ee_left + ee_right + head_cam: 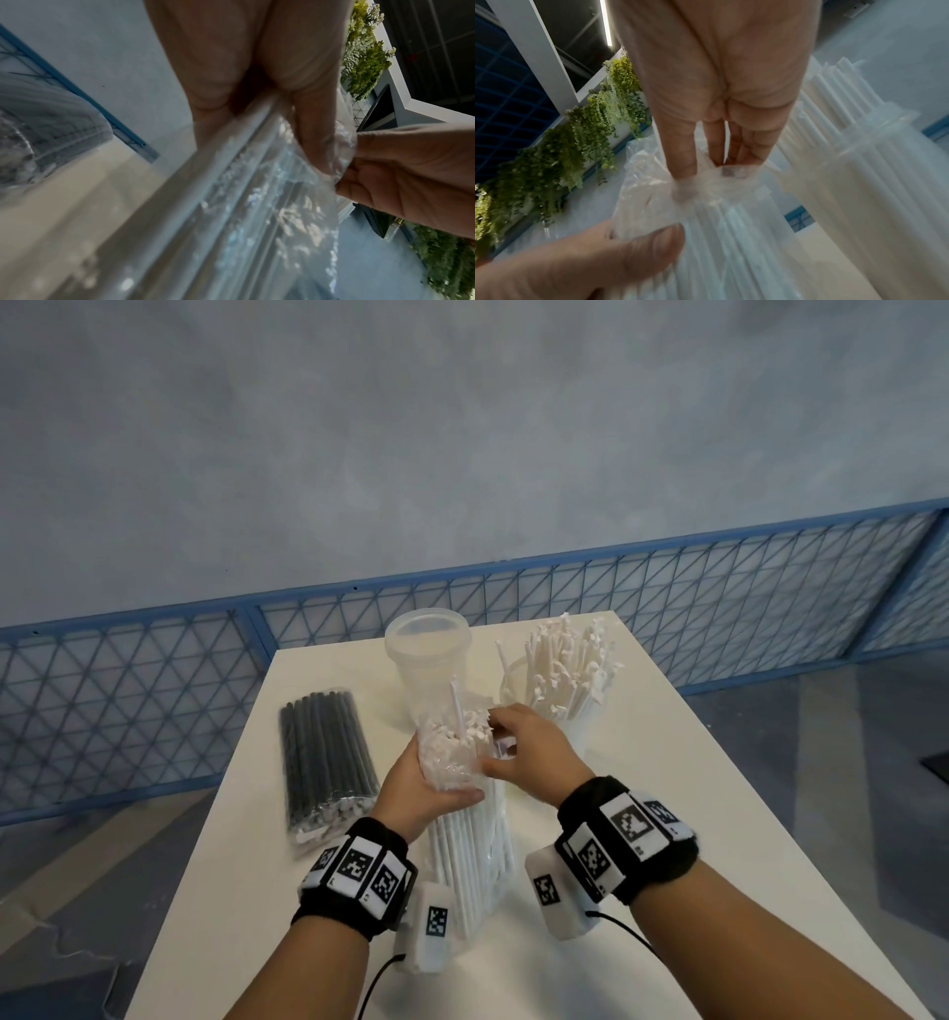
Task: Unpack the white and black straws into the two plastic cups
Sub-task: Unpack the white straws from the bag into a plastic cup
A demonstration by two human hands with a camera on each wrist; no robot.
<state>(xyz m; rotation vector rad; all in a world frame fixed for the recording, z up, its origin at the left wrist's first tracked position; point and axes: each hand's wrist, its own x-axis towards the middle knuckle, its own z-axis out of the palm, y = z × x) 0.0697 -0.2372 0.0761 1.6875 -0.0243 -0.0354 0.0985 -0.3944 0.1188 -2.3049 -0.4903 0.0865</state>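
A clear bag of white straws [470, 845] stands upright on the white table [693, 788]. My left hand [416, 788] grips its upper part, thumb across the film [652, 247]. My right hand [518, 742] pinches the plastic at the bag's open top [706, 178], and one straw [456, 706] sticks out above the rest. The sealed pack of black straws [323, 762] lies to the left. Behind stand an empty plastic cup [427, 654] and a second cup [560, 695] filled with white straws. In the left wrist view my right hand [411, 172] holds the bag film [257, 203].
A blue mesh fence [154, 701] runs behind the table, with grey floor beyond it. Bare tabletop lies to the right of the cups and near the front edge. Cables hang from both wrist cameras near the table's front.
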